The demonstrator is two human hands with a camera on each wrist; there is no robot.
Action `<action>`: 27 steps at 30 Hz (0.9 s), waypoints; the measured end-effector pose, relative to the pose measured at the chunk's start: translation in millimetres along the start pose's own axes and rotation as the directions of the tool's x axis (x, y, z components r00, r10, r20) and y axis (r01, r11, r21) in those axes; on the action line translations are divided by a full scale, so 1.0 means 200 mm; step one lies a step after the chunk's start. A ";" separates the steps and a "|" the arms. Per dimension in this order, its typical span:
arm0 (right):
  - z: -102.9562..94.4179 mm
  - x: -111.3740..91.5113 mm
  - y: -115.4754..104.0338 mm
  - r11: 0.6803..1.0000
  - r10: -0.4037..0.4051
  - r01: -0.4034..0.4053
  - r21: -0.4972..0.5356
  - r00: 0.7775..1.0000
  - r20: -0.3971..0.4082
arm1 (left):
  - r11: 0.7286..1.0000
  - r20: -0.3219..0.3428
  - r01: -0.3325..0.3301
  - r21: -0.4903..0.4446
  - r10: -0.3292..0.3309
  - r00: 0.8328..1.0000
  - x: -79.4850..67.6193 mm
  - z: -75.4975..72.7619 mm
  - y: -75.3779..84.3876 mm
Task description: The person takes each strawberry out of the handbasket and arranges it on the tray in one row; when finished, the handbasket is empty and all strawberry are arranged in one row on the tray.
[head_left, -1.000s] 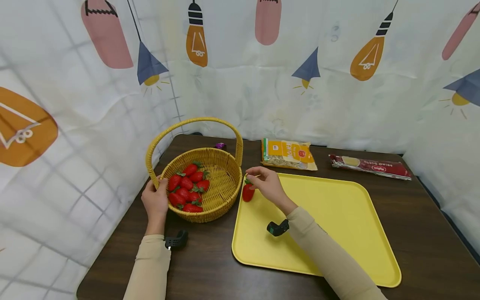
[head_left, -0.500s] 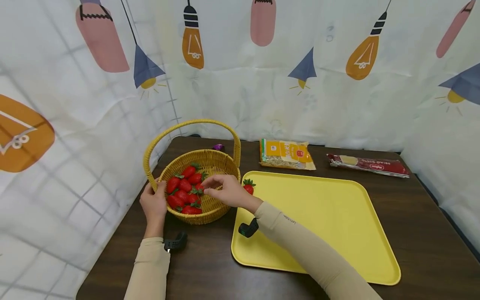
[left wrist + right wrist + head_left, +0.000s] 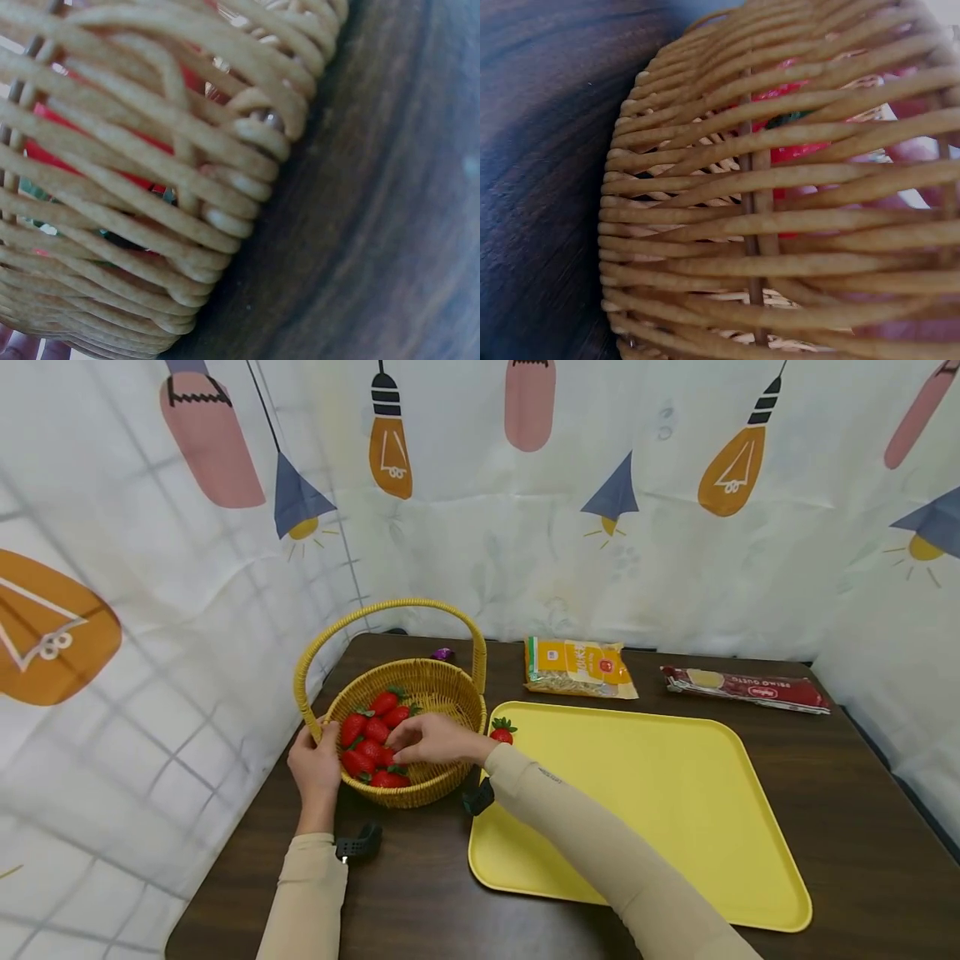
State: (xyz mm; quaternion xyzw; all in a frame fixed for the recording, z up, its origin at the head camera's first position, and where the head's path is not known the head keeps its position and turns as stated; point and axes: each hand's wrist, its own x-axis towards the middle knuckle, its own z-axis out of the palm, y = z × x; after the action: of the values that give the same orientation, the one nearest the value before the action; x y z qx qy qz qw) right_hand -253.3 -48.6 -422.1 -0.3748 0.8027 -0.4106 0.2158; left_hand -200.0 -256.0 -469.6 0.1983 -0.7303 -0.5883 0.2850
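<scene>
A yellow woven basket (image 3: 427, 792) with a tall handle stands on the table at the left, with several red strawberries (image 3: 358, 763) in its left half. My left hand (image 3: 315, 764) grips the basket's left rim at the foot of the handle. Inside the basket, my right hand (image 3: 431, 741) has its thumb and fingers curled around a strawberry (image 3: 386, 757), partly hidden by the fingertips. Another strawberry (image 3: 502, 734) lies at the upper left corner of the yellow tray (image 3: 645, 810). Both wrist views mostly show basket weave (image 3: 135, 142), with red showing through.
Behind the tray lie a yellow food packet (image 3: 580, 668) and a long red packet (image 3: 746, 690). A small purple-wrapped item (image 3: 442, 654) sits behind the basket. A printed curtain (image 3: 480, 543) borders the dark table (image 3: 405, 893) at the back and sides.
My right hand has left the strawberry on the tray, moved left into the basket and come down among the strawberries. My left hand stays on the basket rim.
</scene>
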 end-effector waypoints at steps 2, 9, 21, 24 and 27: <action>0.01 0.02 0.00 0.998 0.011 -0.013 0.056 1.000 0.026 | 1.000 -0.004 0.000 -0.006 0.000 1.000 0.00 0.00 0.00; 0.01 0.04 0.03 0.965 0.060 -0.079 0.250 0.995 0.085 | 1.000 -0.017 -0.010 -0.012 0.009 1.000 0.00 0.00 -0.01; 0.00 0.04 0.03 0.995 0.037 -0.045 0.090 0.996 0.080 | 1.000 -0.022 -0.011 -0.003 0.011 1.000 0.01 0.01 0.00; 0.00 0.04 0.03 0.994 0.055 -0.064 0.085 0.993 0.108 | 1.000 -0.018 -0.019 0.000 0.019 1.000 0.00 0.00 0.00; 0.01 0.04 0.03 0.997 0.069 -0.073 0.024 0.989 0.135 | 1.000 -0.016 -0.026 0.001 0.026 1.000 0.00 0.00 0.00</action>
State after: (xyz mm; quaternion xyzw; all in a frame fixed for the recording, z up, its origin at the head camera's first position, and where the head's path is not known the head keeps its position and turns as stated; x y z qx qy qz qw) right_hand -259.9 -53.3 -428.2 -0.3696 0.7933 -0.3881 0.2889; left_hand -199.6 -255.3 -469.8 0.1939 -0.7307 -0.5826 0.2984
